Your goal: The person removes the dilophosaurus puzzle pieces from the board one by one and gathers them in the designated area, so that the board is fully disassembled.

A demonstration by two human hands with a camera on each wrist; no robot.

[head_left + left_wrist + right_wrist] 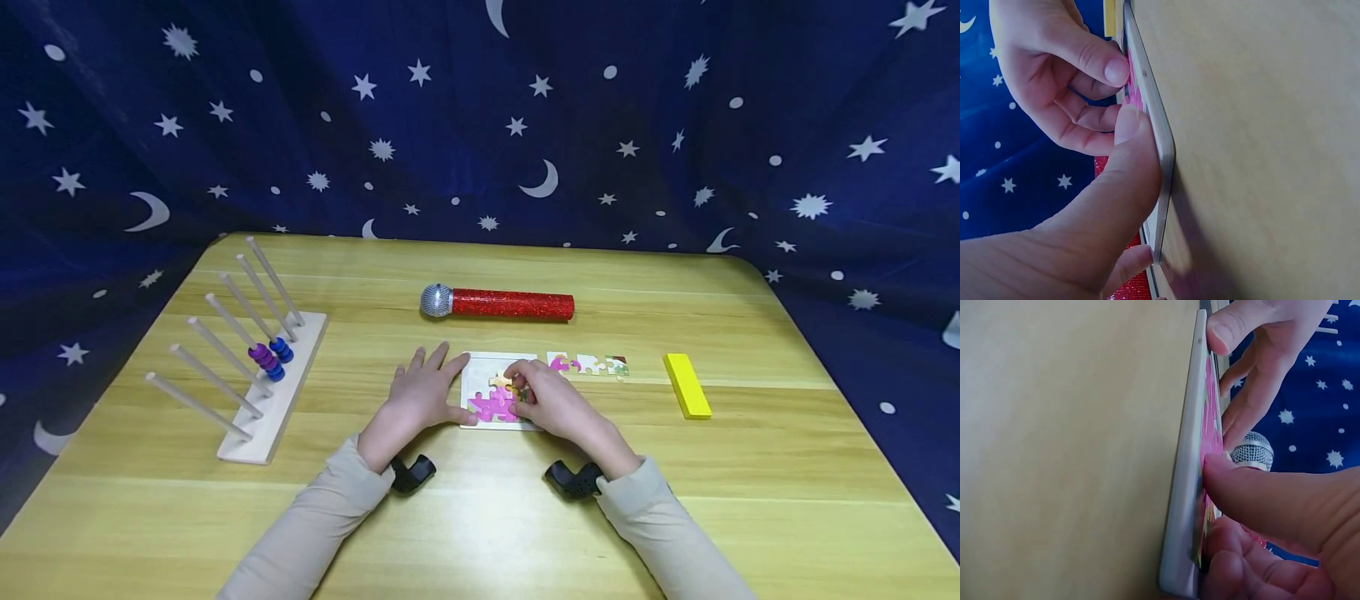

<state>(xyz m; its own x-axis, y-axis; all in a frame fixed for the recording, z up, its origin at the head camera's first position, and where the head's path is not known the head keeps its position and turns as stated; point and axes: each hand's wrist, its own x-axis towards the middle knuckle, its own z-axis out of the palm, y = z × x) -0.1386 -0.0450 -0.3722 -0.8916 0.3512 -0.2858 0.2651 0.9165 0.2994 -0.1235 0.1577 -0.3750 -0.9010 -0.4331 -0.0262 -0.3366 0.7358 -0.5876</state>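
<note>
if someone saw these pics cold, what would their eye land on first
A glittery red microphone probably catches the eye first, lying beyond the puzzle tray before a dark blue starry backdrop. Next likely come the pink pieces in that tray, left grip at its left edge, right grip over its right side. The bright yellow block stands out on the table's right side.

Smooth puzzle tray, glittery microphone

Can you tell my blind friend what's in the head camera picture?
A left hand and right hand touch a small jigsaw puzzle on a table. A red microphone lies beyond, a bead stand left, a yellow block right.
</note>
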